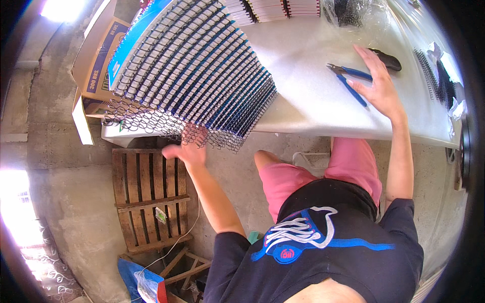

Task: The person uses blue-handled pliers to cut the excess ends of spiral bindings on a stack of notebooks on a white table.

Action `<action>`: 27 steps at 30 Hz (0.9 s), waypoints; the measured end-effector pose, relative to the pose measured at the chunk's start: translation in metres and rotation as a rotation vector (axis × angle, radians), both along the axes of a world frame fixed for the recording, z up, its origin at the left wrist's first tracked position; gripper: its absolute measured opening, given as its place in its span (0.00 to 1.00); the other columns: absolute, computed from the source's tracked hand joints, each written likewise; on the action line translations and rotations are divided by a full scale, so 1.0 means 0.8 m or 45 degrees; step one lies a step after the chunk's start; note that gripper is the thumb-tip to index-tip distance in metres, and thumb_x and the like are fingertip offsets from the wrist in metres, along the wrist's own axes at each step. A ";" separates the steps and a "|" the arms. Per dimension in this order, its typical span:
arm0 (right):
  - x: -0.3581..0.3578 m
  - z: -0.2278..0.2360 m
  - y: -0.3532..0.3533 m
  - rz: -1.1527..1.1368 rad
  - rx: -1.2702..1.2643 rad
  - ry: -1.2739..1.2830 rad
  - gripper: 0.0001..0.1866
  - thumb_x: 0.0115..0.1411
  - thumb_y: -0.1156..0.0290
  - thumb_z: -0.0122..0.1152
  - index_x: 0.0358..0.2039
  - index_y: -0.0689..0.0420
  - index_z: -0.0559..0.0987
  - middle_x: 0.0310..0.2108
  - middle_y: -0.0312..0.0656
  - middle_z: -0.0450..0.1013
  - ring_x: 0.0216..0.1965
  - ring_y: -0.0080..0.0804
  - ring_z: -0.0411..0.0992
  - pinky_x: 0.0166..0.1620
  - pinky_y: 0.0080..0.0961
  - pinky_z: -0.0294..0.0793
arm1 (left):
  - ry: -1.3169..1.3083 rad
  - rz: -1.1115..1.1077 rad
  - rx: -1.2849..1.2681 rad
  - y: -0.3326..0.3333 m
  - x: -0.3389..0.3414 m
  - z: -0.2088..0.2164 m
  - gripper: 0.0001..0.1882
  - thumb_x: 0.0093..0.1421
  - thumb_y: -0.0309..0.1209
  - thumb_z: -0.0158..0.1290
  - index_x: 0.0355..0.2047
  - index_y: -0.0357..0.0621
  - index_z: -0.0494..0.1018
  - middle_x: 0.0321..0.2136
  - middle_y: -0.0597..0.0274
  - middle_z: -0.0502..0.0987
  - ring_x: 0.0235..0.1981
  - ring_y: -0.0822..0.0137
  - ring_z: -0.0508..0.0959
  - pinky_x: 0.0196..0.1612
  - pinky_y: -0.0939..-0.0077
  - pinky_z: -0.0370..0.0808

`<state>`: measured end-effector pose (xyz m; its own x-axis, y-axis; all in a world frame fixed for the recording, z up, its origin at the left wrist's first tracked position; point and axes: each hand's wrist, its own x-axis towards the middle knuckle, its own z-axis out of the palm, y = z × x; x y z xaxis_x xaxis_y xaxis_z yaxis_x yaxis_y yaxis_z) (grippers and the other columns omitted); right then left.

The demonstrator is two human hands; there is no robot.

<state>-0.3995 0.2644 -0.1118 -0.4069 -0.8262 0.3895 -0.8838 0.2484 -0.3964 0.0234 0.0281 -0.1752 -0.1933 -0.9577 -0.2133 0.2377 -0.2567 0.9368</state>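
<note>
A tall stack of spiral-bound notebooks [189,65] stands at the table's left, dark coils facing me and a light blue cover at its left end. Long loose coil ends [146,115] stick out from its near lower side. My left hand [193,149] is at these ends, thumb spread away, its fingertips partly hidden among the wires. Over the table's right part, my right hand [380,93] is open with fingers extended, holding nothing visible. Beside and partly under it lie blue-handled cutting pliers [351,87], handles apart. A black rounded object [388,59] lies just beyond that hand.
A cardboard box [103,63] with raised flaps adjoins the stack on the left. More bound notebooks [273,9] and clear plastic wrap [371,14] are at the back. Loose black coils [438,81] lie far right. Below left are a wooden pallet [151,197] and a cable [177,242].
</note>
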 end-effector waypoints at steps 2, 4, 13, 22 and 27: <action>-0.002 -0.021 0.009 -0.129 0.330 -0.033 0.48 0.48 0.44 0.65 0.66 0.46 0.56 0.66 0.45 0.51 0.67 0.45 0.47 0.64 0.51 0.51 | -0.081 -0.130 -0.236 0.067 -0.002 -0.014 0.42 0.61 0.55 0.48 0.64 0.36 0.50 0.59 0.46 0.60 0.60 0.57 0.63 0.61 0.54 0.61; 0.025 -0.027 0.006 -0.235 0.615 0.094 0.51 0.47 0.38 0.63 0.67 0.46 0.54 0.67 0.44 0.48 0.69 0.44 0.43 0.63 0.61 0.47 | -0.225 -0.387 -0.872 0.126 -0.029 -0.020 0.42 0.54 0.37 0.63 0.62 0.35 0.53 0.57 0.49 0.64 0.56 0.61 0.67 0.57 0.62 0.67; 0.083 -0.032 -0.139 0.895 -0.108 -1.438 0.39 0.54 0.65 0.56 0.66 0.56 0.54 0.63 0.47 0.58 0.66 0.39 0.54 0.62 0.33 0.58 | -0.433 0.361 -0.649 0.162 -0.100 -0.025 0.22 0.48 0.23 0.67 0.44 0.32 0.74 0.33 0.62 0.80 0.33 0.76 0.78 0.38 0.82 0.76; 0.098 -0.079 -0.342 0.695 0.008 -2.312 0.27 0.63 0.55 0.44 0.60 0.53 0.64 0.60 0.44 0.62 0.59 0.34 0.60 0.62 0.34 0.52 | -0.433 0.604 -0.724 0.173 -0.126 -0.033 0.15 0.52 0.19 0.62 0.41 0.30 0.75 0.32 0.59 0.81 0.33 0.76 0.79 0.40 0.83 0.76; 0.092 -0.092 -0.346 0.648 0.160 -2.215 0.26 0.62 0.57 0.45 0.59 0.54 0.65 0.59 0.44 0.64 0.57 0.34 0.62 0.60 0.32 0.55 | -0.220 0.559 -0.504 0.181 -0.129 -0.021 0.16 0.51 0.21 0.63 0.41 0.29 0.76 0.30 0.59 0.82 0.31 0.77 0.79 0.38 0.83 0.77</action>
<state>-0.3261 -0.0121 -0.1851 0.0372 -0.9737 -0.2246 0.4807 0.2145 -0.8502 -0.0799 0.1727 -0.1916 0.2430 -0.9529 0.1815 0.0788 0.2059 0.9754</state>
